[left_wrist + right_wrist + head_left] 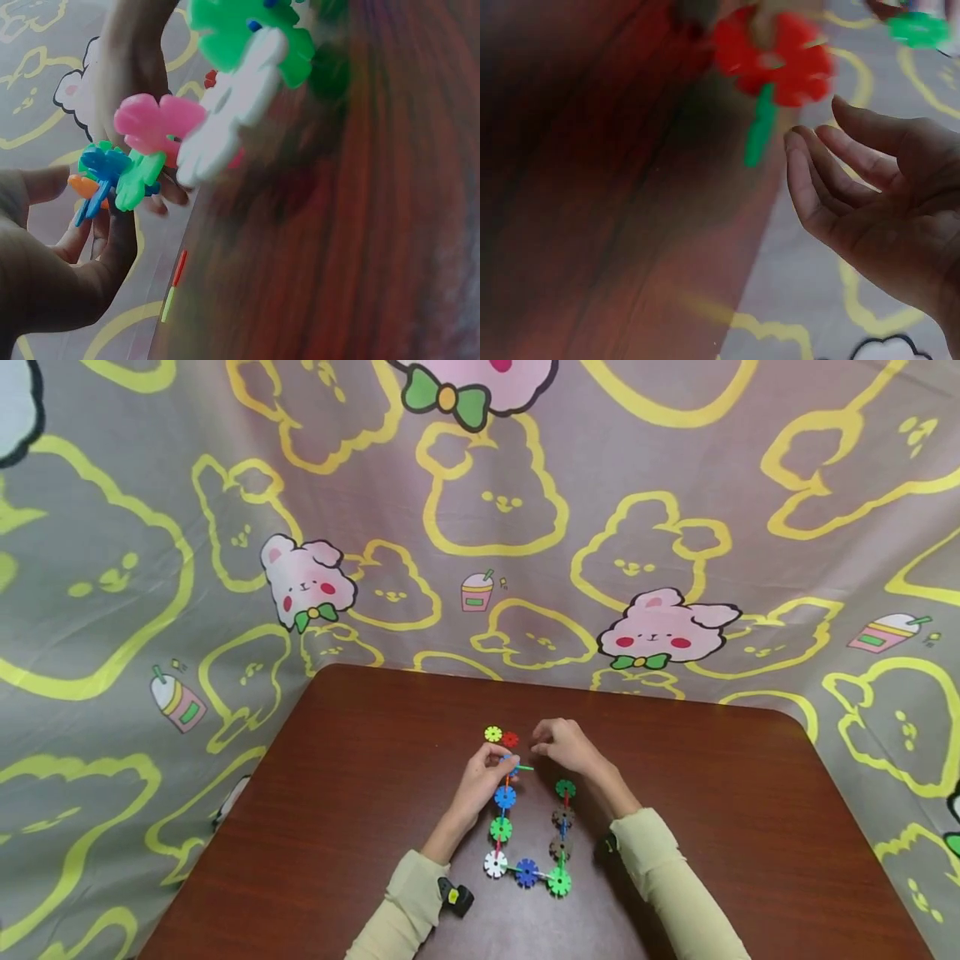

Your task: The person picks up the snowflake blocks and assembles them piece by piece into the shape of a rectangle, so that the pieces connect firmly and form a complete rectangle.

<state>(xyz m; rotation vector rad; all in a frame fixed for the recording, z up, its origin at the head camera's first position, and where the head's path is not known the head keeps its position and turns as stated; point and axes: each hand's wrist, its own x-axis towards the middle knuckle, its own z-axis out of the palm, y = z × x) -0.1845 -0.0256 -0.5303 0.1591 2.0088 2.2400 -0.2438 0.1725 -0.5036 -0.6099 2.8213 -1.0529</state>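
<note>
My left hand [474,783] pinches a blue notched disc [510,762] at the top of a chain of flower-shaped plastic discs. A short green stick [527,768] juts rightward from that disc. The joined discs form a U, running down past a white disc [495,864], across a dark blue one [527,872], then up to a dark green disc [566,788]. My right hand [567,747] hovers above that end, apart from the chain. Its thumb and fingers stand apart with nothing between them in the right wrist view, beside a blurred red disc [795,67].
Beyond my left hand lie a yellow disc [492,734] and a red disc [510,739], side by side. The brown wooden table [360,827] reaches back to a patterned cloth [525,568]. A black wrist device [455,897] sits at my left sleeve.
</note>
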